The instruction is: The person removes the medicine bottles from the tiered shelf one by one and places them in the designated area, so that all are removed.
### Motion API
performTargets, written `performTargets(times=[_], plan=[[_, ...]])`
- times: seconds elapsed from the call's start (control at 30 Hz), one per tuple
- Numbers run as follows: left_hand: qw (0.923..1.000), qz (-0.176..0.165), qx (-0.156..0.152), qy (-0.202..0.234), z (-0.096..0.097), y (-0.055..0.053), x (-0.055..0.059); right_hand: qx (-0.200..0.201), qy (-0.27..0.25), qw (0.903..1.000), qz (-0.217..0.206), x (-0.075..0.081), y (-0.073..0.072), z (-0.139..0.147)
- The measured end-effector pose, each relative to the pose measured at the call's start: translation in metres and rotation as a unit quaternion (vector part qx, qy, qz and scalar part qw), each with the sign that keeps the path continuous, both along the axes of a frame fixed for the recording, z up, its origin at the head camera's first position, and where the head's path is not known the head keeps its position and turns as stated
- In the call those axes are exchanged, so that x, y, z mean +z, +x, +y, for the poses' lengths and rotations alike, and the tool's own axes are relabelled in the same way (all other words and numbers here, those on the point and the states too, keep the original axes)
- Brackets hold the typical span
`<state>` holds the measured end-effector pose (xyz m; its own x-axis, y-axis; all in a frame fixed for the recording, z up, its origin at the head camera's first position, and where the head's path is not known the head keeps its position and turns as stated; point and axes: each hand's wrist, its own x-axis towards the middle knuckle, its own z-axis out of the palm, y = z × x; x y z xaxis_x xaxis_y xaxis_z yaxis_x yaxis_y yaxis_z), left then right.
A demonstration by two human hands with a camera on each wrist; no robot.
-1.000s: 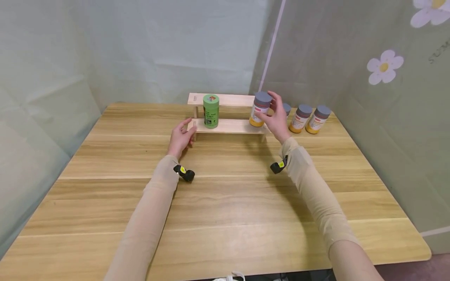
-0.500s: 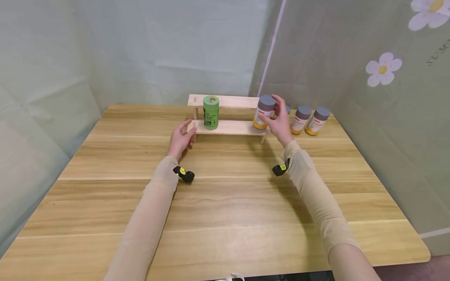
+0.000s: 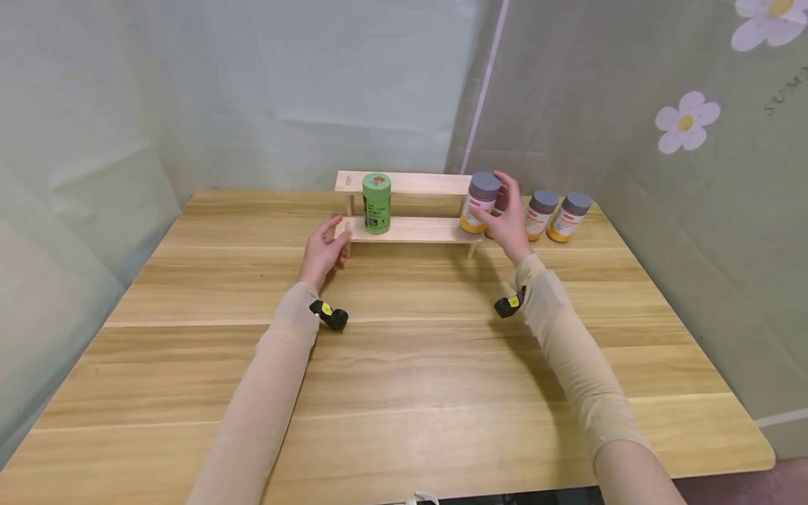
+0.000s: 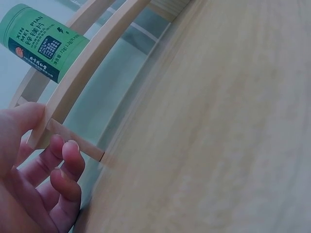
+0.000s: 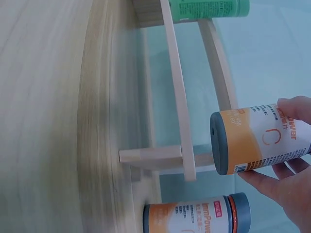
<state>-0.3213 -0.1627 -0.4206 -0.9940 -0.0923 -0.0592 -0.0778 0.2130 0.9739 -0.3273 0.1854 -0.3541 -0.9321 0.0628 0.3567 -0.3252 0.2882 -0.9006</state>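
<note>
My right hand (image 3: 510,223) holds a supplement bottle (image 3: 477,207) with a grey lid and a white-and-orange label, thumb on one side and fingers on the other. In the right wrist view a small gap separates the bottle's base from the lower board, near the shelf's right end. At the left end of the two-tier wooden shelf (image 3: 423,229), my left hand (image 3: 320,254) pinches the lower board, thumb on top and fingers curled beneath, as the left wrist view shows. A green canister (image 3: 376,207) stands upright on the left part of that lower board.
Right of the shelf stand two more grey-lidded bottles, a nearer one (image 3: 539,214) and a far-right one (image 3: 569,219). Another bottle (image 5: 189,218) is mostly hidden behind my right hand in the head view. Fabric curtains (image 3: 303,91) enclose the wooden table (image 3: 404,379).
My right hand has shifted a little to the right with the bottle, toward the lower board's right end. The left hand stays at the shelf's left end; the green canister has not moved.
</note>
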Motion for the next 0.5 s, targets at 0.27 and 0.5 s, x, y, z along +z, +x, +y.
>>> performTargets(times=[0.27,0.5], plan=[[1.0,-0.001,0.004,-0.002,0.0,0.001,0.001,-0.027,0.017,0.9992,0.022,-0.004,0.001,0.011],[1.0,-0.002,0.001,0.001,0.001,0.001,0.001,-0.03,0.003,0.9993,0.022,-0.002,0.005,0.02]])
